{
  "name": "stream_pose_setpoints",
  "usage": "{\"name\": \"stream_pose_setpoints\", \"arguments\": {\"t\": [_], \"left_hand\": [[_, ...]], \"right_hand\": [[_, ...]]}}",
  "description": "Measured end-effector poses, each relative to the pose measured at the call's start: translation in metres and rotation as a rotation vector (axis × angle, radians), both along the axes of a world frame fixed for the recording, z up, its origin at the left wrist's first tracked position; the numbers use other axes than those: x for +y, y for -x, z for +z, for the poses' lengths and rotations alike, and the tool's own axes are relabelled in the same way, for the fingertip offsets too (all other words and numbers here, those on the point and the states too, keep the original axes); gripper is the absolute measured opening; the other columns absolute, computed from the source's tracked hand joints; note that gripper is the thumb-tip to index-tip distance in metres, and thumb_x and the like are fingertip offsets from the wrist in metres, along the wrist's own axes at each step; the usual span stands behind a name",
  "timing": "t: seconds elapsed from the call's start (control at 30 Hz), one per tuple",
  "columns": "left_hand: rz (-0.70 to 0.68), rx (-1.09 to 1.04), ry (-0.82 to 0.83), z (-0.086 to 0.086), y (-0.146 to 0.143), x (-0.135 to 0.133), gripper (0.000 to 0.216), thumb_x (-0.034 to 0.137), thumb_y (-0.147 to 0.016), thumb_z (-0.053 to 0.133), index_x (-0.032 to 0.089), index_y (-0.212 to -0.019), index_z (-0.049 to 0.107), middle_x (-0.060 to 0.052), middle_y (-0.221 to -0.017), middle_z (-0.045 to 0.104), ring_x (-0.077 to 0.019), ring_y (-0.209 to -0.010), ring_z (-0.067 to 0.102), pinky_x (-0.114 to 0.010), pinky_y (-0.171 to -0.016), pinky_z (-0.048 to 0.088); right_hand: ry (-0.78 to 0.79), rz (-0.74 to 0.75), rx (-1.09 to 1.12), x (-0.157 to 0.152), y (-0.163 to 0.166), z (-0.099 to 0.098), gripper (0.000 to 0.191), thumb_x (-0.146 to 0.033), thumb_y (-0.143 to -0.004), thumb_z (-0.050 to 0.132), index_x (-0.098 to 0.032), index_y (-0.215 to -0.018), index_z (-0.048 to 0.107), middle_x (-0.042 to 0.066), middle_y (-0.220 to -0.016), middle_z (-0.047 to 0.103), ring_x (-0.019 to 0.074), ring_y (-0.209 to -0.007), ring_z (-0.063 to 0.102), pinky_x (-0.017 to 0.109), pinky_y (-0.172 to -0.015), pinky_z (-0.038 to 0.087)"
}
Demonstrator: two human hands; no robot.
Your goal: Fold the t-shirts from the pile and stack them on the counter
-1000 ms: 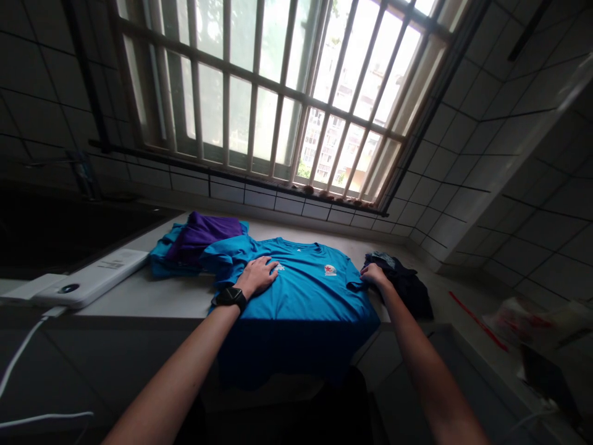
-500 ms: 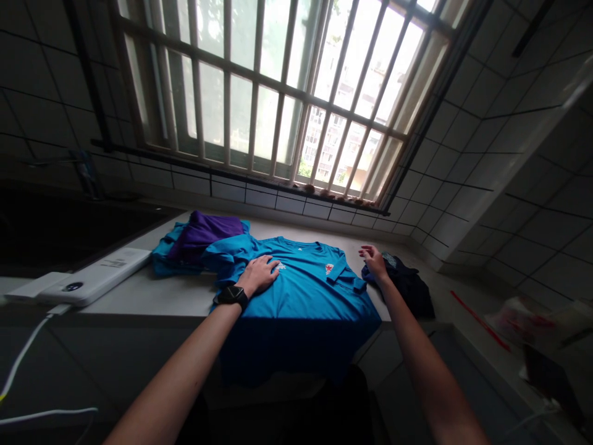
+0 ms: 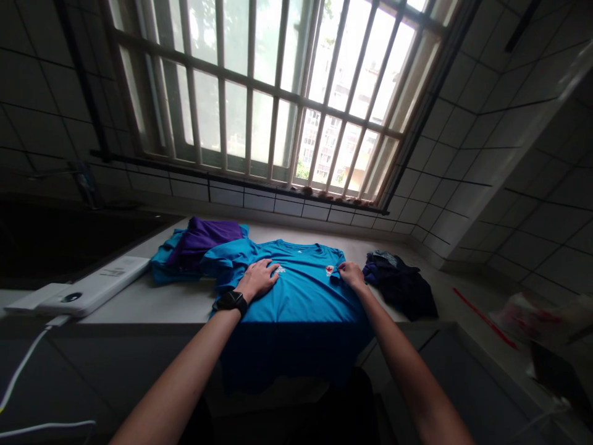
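A blue T-shirt (image 3: 301, 287) lies spread on the counter, its collar toward the window and its lower part hanging over the front edge. My left hand (image 3: 257, 279), with a black watch on the wrist, rests flat on the shirt's chest beside a white print, fingers stretched out. At the shirt's right side, my right hand (image 3: 352, 274) pinches the sleeve near a small red and white emblem (image 3: 329, 271). The sleeve is folded inward over the body of the shirt.
A pile of folded blue and purple clothes (image 3: 208, 238) sits left of the shirt. Dark clothes (image 3: 402, 284) lie bunched at the right. A white power bank (image 3: 99, 287) with a cable is on the left counter (image 3: 152, 303). Behind stands a barred window (image 3: 259, 93).
My right hand has moved left and down from above the dark clothes and has taken hold of the T-shirt's sleeve. My left hand stays on the shirt.
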State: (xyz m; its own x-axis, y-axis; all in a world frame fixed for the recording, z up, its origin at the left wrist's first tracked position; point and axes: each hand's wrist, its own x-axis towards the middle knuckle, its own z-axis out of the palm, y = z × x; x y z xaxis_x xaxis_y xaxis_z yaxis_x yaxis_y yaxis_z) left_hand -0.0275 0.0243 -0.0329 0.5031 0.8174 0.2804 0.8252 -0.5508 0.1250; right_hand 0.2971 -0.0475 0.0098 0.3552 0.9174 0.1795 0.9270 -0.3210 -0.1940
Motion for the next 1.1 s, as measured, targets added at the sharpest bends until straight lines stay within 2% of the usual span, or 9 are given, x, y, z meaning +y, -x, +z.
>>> {"name": "stream_pose_setpoints", "arguments": {"t": [0.1, 0.27, 0.4, 0.5, 0.6, 0.67, 0.83, 0.97, 1.1], "left_hand": [[0.001, 0.014, 0.005, 0.001, 0.0, -0.002, 0.049, 0.04, -0.102, 0.043, 0.022, -0.143, 0.063, -0.014, -0.154, 0.057, -0.0308, -0.145, 0.048, -0.048, -0.12, 0.038], [-0.006, -0.045, 0.002, -0.001, 0.0, 0.0, 0.047, 0.04, -0.102, 0.045, 0.023, -0.14, 0.065, -0.014, -0.152, 0.058, -0.0321, -0.143, 0.05, -0.05, -0.118, 0.04], [-0.012, -0.044, -0.004, -0.003, 0.0, 0.001, 0.046, 0.04, -0.101, 0.046, 0.025, -0.14, 0.065, -0.013, -0.151, 0.059, -0.0312, -0.143, 0.05, -0.049, -0.118, 0.039], [-0.015, -0.029, -0.008, -0.003, 0.0, 0.001, 0.048, 0.04, -0.101, 0.044, 0.025, -0.142, 0.063, -0.012, -0.151, 0.059, -0.0304, -0.143, 0.049, -0.048, -0.118, 0.039], [-0.011, -0.031, 0.004, -0.001, 0.0, -0.001, 0.049, 0.04, -0.101, 0.043, 0.023, -0.143, 0.063, -0.014, -0.153, 0.058, -0.0311, -0.144, 0.049, -0.049, -0.118, 0.038], [-0.014, -0.037, 0.009, 0.0, 0.0, -0.001, 0.049, 0.04, -0.101, 0.044, 0.023, -0.142, 0.063, -0.014, -0.152, 0.058, -0.0312, -0.145, 0.048, -0.049, -0.118, 0.038], [-0.012, -0.055, 0.001, 0.001, 0.0, -0.002, 0.046, 0.04, -0.101, 0.044, 0.024, -0.14, 0.065, -0.012, -0.151, 0.059, -0.0311, -0.143, 0.05, -0.049, -0.118, 0.039], [-0.007, -0.022, 0.007, 0.002, 0.0, -0.003, 0.049, 0.04, -0.102, 0.042, 0.023, -0.142, 0.063, -0.014, -0.152, 0.058, -0.0309, -0.144, 0.049, -0.048, -0.118, 0.038], [-0.006, -0.018, 0.012, 0.001, -0.001, -0.003, 0.049, 0.04, -0.102, 0.043, 0.023, -0.142, 0.063, -0.014, -0.154, 0.057, -0.0315, -0.145, 0.048, -0.049, -0.118, 0.038]], "right_hand": [[-0.047, -0.061, -0.007, 0.009, -0.01, 0.015, 0.033, -0.013, -0.095, 0.051, -0.022, -0.11, 0.08, 0.012, -0.122, 0.074, 0.0249, -0.106, 0.072, 0.03, -0.09, 0.052], [-0.368, -0.052, -0.092, 0.01, -0.04, 0.028, 0.046, -0.005, -0.094, 0.037, -0.017, -0.126, 0.068, 0.018, -0.133, 0.064, 0.0274, -0.114, 0.066, 0.037, -0.103, 0.048], [-0.271, -0.047, 0.074, 0.01, -0.056, 0.016, 0.033, -0.009, -0.086, 0.053, -0.019, -0.112, 0.071, 0.014, -0.12, 0.072, 0.0274, -0.114, 0.067, 0.036, -0.101, 0.05], [-0.211, -0.106, 0.227, 0.011, -0.06, 0.007, 0.027, -0.023, -0.088, 0.059, -0.019, -0.112, 0.069, 0.014, -0.112, 0.076, 0.0274, -0.11, 0.071, 0.036, -0.095, 0.053], [-0.218, -0.108, 0.299, 0.009, -0.057, 0.004, 0.039, -0.038, -0.083, 0.071, -0.02, -0.118, 0.067, 0.014, -0.107, 0.077, 0.0306, -0.107, 0.073, 0.04, -0.093, 0.055], [-0.299, -0.055, 0.344, 0.006, -0.052, 0.006, 0.049, -0.038, -0.077, 0.078, -0.021, -0.121, 0.064, 0.013, -0.108, 0.078, 0.0312, -0.109, 0.073, 0.044, -0.097, 0.054], [-0.471, 0.067, 0.489, 0.0, -0.041, 0.015, 0.037, -0.028, -0.092, 0.053, -0.024, -0.127, 0.061, 0.011, -0.123, 0.074, 0.0227, -0.117, 0.07, 0.037, -0.099, 0.055], [-0.419, -0.011, 0.206, -0.009, -0.04, 0.017, 0.029, -0.025, -0.091, 0.057, -0.022, -0.117, 0.068, 0.014, -0.122, 0.071, 0.0289, -0.122, 0.065, 0.04, -0.103, 0.051], [-0.084, -0.05, 0.061, -0.018, -0.041, 0.009, 0.02, -0.04, -0.087, 0.071, -0.02, -0.092, 0.074, 0.014, -0.107, 0.075, 0.0294, -0.105, 0.071, 0.035, -0.089, 0.054]]}}
